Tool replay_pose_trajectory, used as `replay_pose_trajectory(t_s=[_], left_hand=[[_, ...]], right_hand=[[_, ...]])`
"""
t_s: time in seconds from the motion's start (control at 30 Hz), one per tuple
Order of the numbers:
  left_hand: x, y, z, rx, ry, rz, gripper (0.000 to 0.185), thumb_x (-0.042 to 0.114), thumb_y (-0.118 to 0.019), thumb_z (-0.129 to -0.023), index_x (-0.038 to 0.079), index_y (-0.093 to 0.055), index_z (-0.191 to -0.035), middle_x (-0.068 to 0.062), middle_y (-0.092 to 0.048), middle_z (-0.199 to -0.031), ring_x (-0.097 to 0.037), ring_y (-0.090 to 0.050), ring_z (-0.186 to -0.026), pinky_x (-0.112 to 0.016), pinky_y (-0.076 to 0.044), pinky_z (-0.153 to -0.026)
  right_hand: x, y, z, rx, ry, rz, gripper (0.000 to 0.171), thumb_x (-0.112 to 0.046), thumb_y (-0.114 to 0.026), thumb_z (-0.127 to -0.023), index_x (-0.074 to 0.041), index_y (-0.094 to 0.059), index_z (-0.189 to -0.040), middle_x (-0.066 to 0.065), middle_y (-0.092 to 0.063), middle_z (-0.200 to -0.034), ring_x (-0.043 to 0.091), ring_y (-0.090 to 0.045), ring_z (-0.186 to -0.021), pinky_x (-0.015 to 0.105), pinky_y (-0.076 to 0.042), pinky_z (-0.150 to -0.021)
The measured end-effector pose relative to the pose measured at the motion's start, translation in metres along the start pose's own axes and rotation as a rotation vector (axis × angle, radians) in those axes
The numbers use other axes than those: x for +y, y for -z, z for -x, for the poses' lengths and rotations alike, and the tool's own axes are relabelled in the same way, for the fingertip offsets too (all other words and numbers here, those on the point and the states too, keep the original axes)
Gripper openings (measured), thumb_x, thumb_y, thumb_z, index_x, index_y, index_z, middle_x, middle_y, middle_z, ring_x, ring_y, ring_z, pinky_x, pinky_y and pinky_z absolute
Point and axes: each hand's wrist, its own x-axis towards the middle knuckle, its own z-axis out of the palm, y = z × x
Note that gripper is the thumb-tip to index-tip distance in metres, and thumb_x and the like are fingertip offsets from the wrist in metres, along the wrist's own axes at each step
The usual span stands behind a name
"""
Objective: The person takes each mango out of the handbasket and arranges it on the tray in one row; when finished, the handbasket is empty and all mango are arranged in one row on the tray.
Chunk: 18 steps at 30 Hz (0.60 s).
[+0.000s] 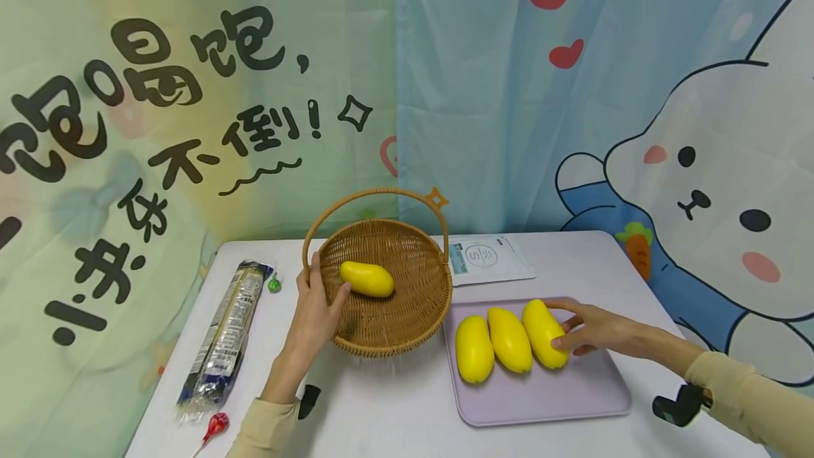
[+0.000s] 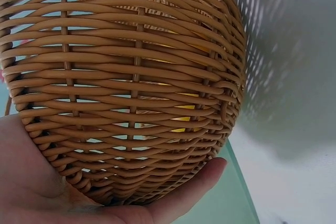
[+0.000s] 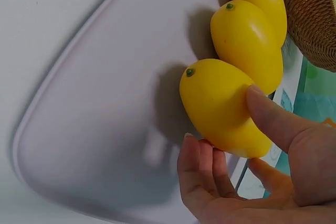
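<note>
Gripping the near-left rim of the wicker basket (image 1: 407,302), the person's left hand (image 1: 316,311) has its thumb over the inner edge and its palm against the outer weave, as the left wrist view shows from beneath. The basket sits tipped toward the person on the white table (image 1: 381,401), handle arched over it, with one yellow mango (image 1: 367,278) lying inside.

The right hand (image 1: 594,331) reaches onto the lilac tray (image 1: 553,394), just right of the basket. Its thumb and fingers close around the rightmost mango (image 1: 543,333); the right wrist view shows the thumb pressed on the fruit's upper side and the fingertips at its lower end. That mango rests on the tray, touching the middle mango (image 1: 509,339), which lies against the left mango (image 1: 473,348).

A long clear packet (image 1: 222,334) lies at the table's left edge. A red lollipop (image 1: 216,426) lies at its near end, a green lollipop (image 1: 274,283) near its far end. A flat white pouch (image 1: 486,259) sits behind the tray.
</note>
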Motion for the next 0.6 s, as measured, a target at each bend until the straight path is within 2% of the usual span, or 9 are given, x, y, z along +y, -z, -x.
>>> replay_pose_trajectory(t_s=[0.3, 0.6], left_hand=[[0.001, 0.001, -0.001, 0.003, -0.003, 0.009, 0.089, 0.039, -0.057, -0.104, 0.013, 0.003, -0.165, -0.035, -0.007, -0.163, -0.052, -0.046, -0.136, -0.06, -0.045, -0.107], [0.001, 0.001, 0.0, 0.002, -0.007, 0.002, 0.089, 0.039, -0.057, -0.104, 0.012, 0.002, -0.164, -0.036, -0.009, -0.162, -0.053, -0.045, -0.136, -0.06, -0.046, -0.106]], right_hand=[[-0.002, 0.001, 0.002, -0.005, -0.027, 0.008, 0.089, -0.033, -0.076, -0.092, -0.006, -0.025, -0.159, 0.03, -0.048, -0.14, 0.027, -0.059, -0.108, 0.049, -0.055, -0.095], [-0.008, 0.011, 0.003, 0.026, -0.004, 0.062, 0.089, -0.036, -0.075, -0.092, 0.001, -0.026, -0.157, 0.039, -0.038, -0.147, 0.037, -0.057, -0.119, 0.053, -0.055, -0.097]])
